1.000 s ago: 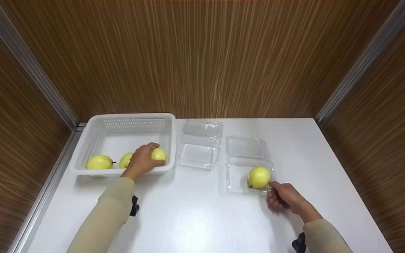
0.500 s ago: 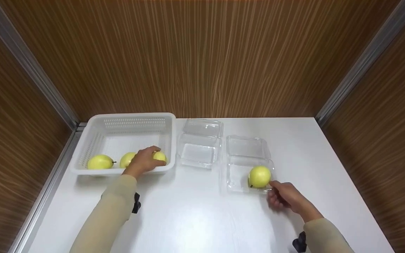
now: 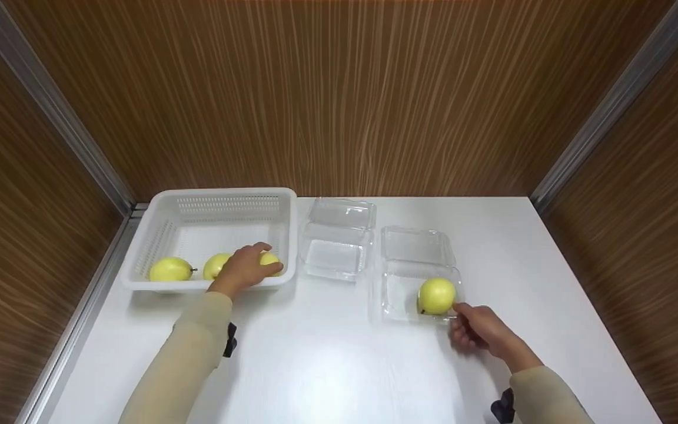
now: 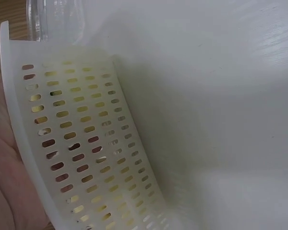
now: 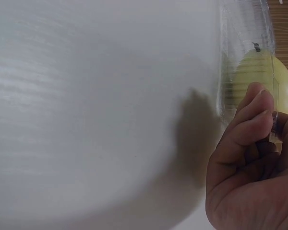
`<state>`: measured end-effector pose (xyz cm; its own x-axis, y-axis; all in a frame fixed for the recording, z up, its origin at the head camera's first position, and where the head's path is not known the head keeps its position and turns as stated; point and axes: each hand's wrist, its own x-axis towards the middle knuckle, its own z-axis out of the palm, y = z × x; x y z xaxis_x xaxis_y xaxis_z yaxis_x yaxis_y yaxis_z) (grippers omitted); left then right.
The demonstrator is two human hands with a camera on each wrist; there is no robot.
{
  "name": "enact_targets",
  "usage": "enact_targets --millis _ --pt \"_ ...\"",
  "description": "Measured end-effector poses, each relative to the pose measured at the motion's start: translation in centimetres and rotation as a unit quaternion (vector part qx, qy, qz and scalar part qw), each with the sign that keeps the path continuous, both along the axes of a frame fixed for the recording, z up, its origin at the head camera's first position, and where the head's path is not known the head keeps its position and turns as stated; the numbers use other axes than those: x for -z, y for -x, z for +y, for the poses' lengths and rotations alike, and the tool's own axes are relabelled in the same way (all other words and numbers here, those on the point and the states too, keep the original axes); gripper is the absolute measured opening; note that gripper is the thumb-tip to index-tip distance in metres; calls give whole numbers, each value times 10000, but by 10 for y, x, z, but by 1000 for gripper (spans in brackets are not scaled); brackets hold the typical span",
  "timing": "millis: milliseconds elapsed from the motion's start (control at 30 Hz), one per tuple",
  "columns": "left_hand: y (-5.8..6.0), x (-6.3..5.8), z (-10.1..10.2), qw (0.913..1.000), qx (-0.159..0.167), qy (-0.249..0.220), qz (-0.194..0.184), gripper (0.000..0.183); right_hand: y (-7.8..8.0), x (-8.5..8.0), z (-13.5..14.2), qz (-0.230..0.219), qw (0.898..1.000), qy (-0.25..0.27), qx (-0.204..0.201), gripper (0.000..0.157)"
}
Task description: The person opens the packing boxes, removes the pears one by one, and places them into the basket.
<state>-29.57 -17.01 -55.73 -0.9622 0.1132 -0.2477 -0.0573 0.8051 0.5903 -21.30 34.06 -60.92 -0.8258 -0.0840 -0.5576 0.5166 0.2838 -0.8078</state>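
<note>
In the head view my left hand (image 3: pixel 246 269) reaches into the white basket (image 3: pixel 129 253). Its thumb and fingers curve round a yellow pear (image 3: pixel 269 259) at the basket's right end, which they partly cover. Behind the perforated wall in the left wrist view, the palm (image 4: pixel 12 167) shows only in part. My right hand (image 3: pixel 480 331) pinches the front right rim of a clear plastic clamshell box (image 3: pixel 401 294), its lid folded back. Inside that box, near the pinched corner, lies a yellow pear (image 3: pixel 436 295). The right wrist view shows thumb and fingertips (image 5: pixel 259 103) on the rim.
Two more pears (image 3: pixel 171 269) lie along the basket's front wall, one partly behind my left hand. A second clamshell box (image 3: pixel 334 255), opened out with no fruit in it, stands between the basket and the first box. Wood-grain panels (image 3: pixel 339 100) enclose the white table (image 3: pixel 327 353).
My left hand has shifted slightly down and right around the pear in the basket. The right hand keeps its pinch on the box rim. The whole view has drifted a little.
</note>
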Motion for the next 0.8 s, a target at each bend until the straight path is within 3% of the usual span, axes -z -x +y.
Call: enact_targets --millis 133,333,433,500,567,600,700,800 --pt "-1 3 2 9996 -23 83 280 68 0 1 1 11 10000 32 26 48" --pt "-4 4 5 9946 -118 188 1012 62 0 2 0 -5 9999 77 117 47" --pt "-6 7 7 9901 -132 159 1390 59 0 3 1 -8 9999 138 64 47" --pt "-7 10 10 9825 -115 128 1856 55 0 3 2 -35 9998 177 54 47" --pt "-11 12 18 9672 -58 77 2537 50 0 3 2 -52 9998 191 27 47" --pt "-13 14 24 9549 19 -1 2968 46 0 2 2 -58 9998 203 31 47" --pt "-21 17 50 9046 537 -132 4227 38 -1 1 1 -22 9998 180 53 47" --pt "-29 17 84 8595 1293 -162 4943 38 -1 1 0 9 9998 218 20 46"
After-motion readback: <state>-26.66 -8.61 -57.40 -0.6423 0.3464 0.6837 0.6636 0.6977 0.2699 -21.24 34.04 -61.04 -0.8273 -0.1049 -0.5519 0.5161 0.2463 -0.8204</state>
